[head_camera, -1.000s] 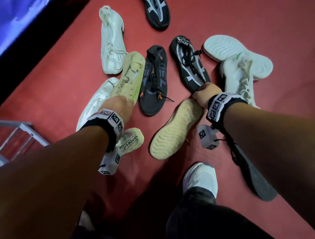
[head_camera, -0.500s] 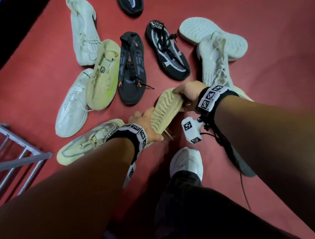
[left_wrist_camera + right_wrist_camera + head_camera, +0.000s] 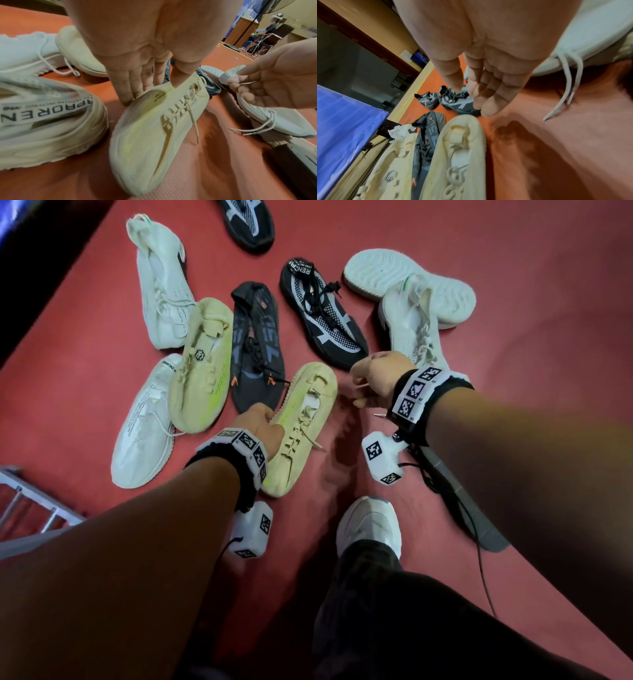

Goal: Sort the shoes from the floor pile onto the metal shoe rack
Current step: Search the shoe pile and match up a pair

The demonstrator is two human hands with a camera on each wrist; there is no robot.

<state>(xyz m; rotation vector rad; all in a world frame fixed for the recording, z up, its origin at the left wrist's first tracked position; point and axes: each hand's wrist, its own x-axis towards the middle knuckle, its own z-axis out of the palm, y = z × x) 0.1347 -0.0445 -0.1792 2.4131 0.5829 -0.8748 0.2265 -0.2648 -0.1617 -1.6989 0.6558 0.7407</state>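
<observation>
A beige lace-up shoe (image 3: pixel 305 419) (image 3: pixel 154 135) (image 3: pixel 458 155) lies laces-up on the red floor mat in the middle of the pile. My left hand (image 3: pixel 260 422) (image 3: pixel 150 92) grips its side, thumb on the upper and fingers along the sole edge. Just past the shoe's heel, my right hand (image 3: pixel 371 378) (image 3: pixel 479 94) (image 3: pixel 254 88) hovers with relaxed fingers and holds nothing. Its matching beige shoe (image 3: pixel 202 368) lies to the left. A corner of the metal rack (image 3: pixel 34 508) shows at the lower left.
Around the beige shoe lie white shoes (image 3: pixel 164 285) (image 3: pixel 144 433) (image 3: pixel 411 326), black shoes (image 3: pixel 255 347) (image 3: pixel 322 313) (image 3: pixel 250 220) and a grey shoe (image 3: pixel 472 508) under my right arm. A shoe with a lettered strap (image 3: pixel 42 121) sits beside my left hand. My own foot (image 3: pixel 370 525) stands close.
The beige shoe was sole-up, held by both hands; now it lies laces-up. My right hand has let go and pulled back. My left hand still grips it.
</observation>
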